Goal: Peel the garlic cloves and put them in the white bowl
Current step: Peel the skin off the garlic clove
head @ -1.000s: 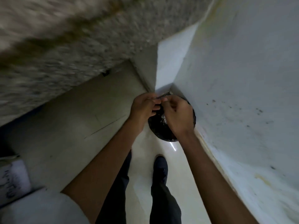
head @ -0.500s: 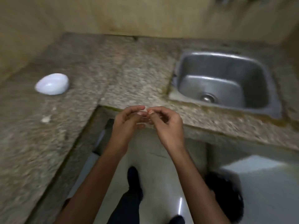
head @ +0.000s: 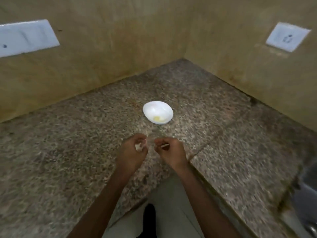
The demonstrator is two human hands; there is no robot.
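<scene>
**Clove in left hand, bowl straight ahead in the counter corner**

Small white garlic clove [head: 139, 147] sits in the left hand [head: 133, 152], fingers curled round it, just past the counter's inner front edge. The right hand [head: 171, 152] is just beside it, not touching, fingertips pinching a thin pale sliver [head: 164, 145]; skin or stem, cannot tell. Straight run of granite from the hands to the round white bowl [head: 153, 107], which stands near them and well apart from both walls.

Clove is blurred, so how much skin is on it I cannot tell. The bowl holds pale yellow peeled pieces [head: 158, 119] at its near side.

Speckled brown granite counter [head: 68, 152] is L-shaped, with a seam right of the hands. Stained ochre walls [head: 120, 40] meet behind the bowl. White switch plate [head: 25, 37] on the left, white socket plate [head: 287, 36] on the right. Steel sink [head: 308, 194] at the far right edge.
</scene>
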